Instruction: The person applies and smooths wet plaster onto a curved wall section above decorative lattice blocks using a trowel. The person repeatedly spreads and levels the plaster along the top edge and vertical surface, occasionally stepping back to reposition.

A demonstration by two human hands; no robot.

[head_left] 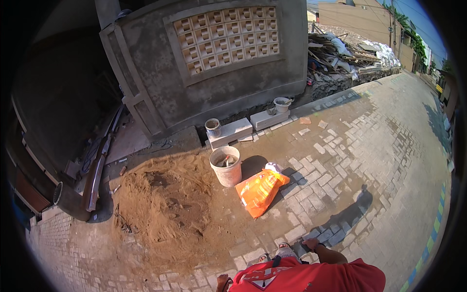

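My right hand point(310, 244) hangs low beside my leg, its fingers loosely apart with nothing visible in them. At the lower edge, my left hand point(223, 281) is small and partly cut off, so its fingers are hard to make out. Both hands are apart from the things on the ground. Ahead of me stands an orange sack point(260, 192) with a white top, leaning over the pavers. Just behind it to the left, a tall whitish bucket point(227, 174) holds what look like tools. A broad sand pile point(163, 199) spreads left of the bucket.
Pale blocks point(232, 132) lie along the grey wall point(151, 63); a small pail point(213, 127) and a basin point(282, 104) stand by them. Loose pavers point(305, 120) lie to the right. A dark cylindrical container point(70, 202) and long metal pieces point(99, 170) are at left. Debris point(340, 53) is heaped behind.
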